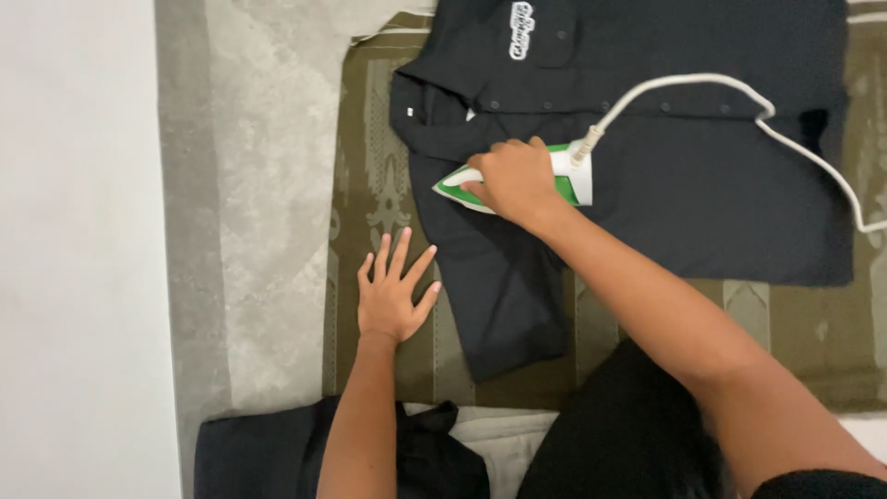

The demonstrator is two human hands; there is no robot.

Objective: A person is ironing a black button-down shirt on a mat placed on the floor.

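Right hand (514, 179) wraps tight around the iron (517, 185), fingers curled over the handle, knuckles up. The iron sits flat on the shirt (684, 185), its green-and-white nose poking out left of the fist, pointing at the sleeve. From the heel, just right of the grip, a white cord (739, 92) loops across the cloth and runs off the right edge. Left hand (393, 291) lies open, fingers spread, palm down on the mat (370, 166), fingertips just beside the sleeve's edge, holding nothing. The fist hides the handle and most of the iron's top. The shirt's upper part is cut off. Dark cloth (259, 453) below the left forearm is hard to identify.
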